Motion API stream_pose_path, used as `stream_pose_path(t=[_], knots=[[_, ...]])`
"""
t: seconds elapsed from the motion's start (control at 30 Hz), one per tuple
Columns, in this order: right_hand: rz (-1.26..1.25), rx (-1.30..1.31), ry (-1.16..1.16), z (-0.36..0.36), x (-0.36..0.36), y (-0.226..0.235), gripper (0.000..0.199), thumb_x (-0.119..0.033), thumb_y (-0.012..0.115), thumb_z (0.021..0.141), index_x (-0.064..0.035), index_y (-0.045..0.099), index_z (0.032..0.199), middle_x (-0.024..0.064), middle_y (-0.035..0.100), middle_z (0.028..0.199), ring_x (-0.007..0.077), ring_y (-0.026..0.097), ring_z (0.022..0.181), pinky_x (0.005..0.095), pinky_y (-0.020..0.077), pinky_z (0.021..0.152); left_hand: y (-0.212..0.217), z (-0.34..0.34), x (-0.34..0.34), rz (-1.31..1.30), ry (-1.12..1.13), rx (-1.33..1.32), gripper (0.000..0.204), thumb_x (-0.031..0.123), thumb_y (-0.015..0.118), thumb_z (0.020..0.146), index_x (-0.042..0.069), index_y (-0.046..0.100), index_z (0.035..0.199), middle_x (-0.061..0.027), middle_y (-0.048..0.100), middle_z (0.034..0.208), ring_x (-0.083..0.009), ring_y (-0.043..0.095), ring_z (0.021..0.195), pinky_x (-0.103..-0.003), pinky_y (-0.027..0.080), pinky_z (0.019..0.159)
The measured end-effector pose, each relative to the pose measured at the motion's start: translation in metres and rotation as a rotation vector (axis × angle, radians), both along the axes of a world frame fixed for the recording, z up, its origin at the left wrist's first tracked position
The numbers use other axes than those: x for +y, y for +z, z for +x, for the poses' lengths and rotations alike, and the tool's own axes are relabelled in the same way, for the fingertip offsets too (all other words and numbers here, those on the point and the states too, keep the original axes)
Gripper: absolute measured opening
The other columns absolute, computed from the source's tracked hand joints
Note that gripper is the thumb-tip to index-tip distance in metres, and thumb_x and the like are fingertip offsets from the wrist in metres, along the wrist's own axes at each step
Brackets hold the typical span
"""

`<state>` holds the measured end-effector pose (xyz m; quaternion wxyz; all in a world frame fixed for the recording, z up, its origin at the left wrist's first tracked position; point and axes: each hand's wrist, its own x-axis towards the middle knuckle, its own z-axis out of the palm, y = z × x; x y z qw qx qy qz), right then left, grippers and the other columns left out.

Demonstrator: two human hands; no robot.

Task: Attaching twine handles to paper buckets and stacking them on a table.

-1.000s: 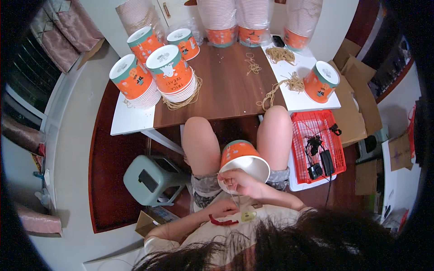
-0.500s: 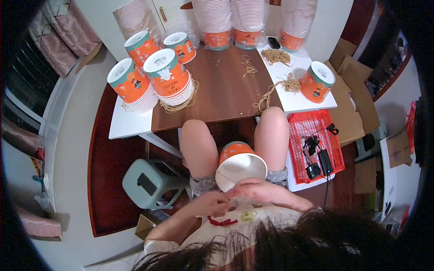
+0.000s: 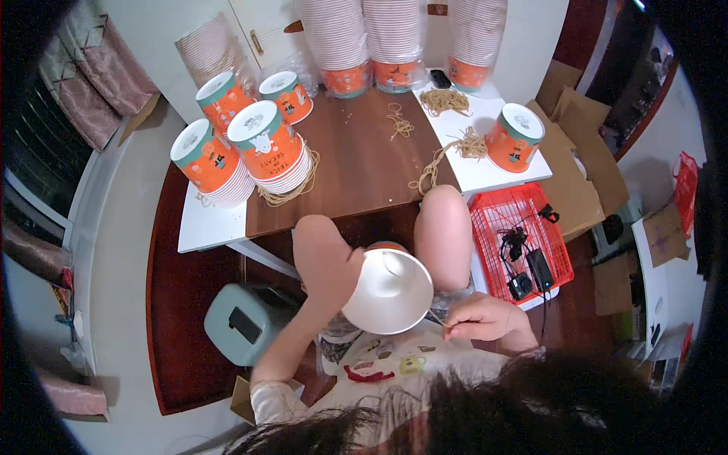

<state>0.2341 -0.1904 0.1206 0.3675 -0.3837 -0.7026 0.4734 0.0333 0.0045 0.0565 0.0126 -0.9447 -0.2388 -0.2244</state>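
Observation:
An orange and green paper bucket (image 3: 388, 299) rests tilted between my thighs, its white inside facing up toward me. My left hand (image 3: 345, 267) is against its left side, holding it by the wall; the fingers go out of sight behind the bucket. To the right of the rim, my right hand (image 3: 484, 318) is closed in a pinch on a thin tan cord (image 3: 437, 318) that runs to the bucket. A short piece of cord also shows inside, near the far wall.
Upside-down bucket stacks (image 3: 265, 148) stand at the table's left, and another bucket (image 3: 516, 140) at its right. Tan cord bundles (image 3: 445, 101) lie on the table (image 3: 341, 167). Wrapped bucket stacks (image 3: 394, 38) line the back. A red basket (image 3: 561, 254) holds black adapters; a stool (image 3: 227, 334) bears a phone.
My hands have moved apart: the left went forward to the bucket's side, the right went rightward with the cord. The bucket has turned more open toward me.

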Motion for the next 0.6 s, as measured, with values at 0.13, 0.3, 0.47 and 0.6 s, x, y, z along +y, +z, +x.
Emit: stream_pose_path(t=[0.13,0.3,0.47,0.6], knots=[[-0.025,0.036,0.114,-0.011,0.004,-0.009,0.015,-0.015,0.050,0.086,-0.0008,0.057,0.084,0.0105,0.061,0.078,0.0226,0.060,0.071,0.0292,0.0454,0.061,0.037,0.052,0.012,0.079,-0.551,0.196,0.011,0.017,0.055,0.065,0.011,0.056,0.073,-0.0039,0.051,0.074,-0.0196,0.050,0.072,-0.029,0.044,0.060],[-0.109,0.303,-0.028,-0.034,0.004,-0.004,0.023,-0.021,0.045,0.089,-0.0012,0.055,0.081,0.0070,0.056,0.070,0.0160,0.052,0.061,0.0295,0.0432,0.057,-0.002,0.100,-0.015,0.272,-0.864,0.361,0.010,0.018,0.055,0.065,0.012,0.057,0.071,0.0001,0.051,0.077,-0.0153,0.049,0.077,-0.026,0.044,0.059],[-0.531,1.290,-0.107,-0.048,0.032,-0.053,0.029,-0.028,0.039,0.091,-0.0073,0.045,0.072,-0.0002,0.032,0.053,0.0098,0.029,0.046,0.0235,0.0248,0.044,-0.002,0.081,-0.009,-0.019,-0.742,0.087,0.012,0.015,0.056,0.066,0.010,0.060,0.075,-0.0017,0.054,0.080,-0.0178,0.051,0.083,-0.028,0.044,0.065],[-0.476,1.667,-0.210,-0.047,0.048,-0.051,0.030,-0.029,0.035,0.092,-0.0076,0.046,0.073,-0.0027,0.029,0.052,0.0092,0.027,0.044,0.0230,0.0236,0.043,-0.011,0.030,-0.011,-0.444,-0.461,-0.236,0.014,0.010,0.060,0.072,0.005,0.061,0.084,-0.0063,0.059,0.085,-0.0210,0.056,0.080,-0.028,0.045,0.062]])
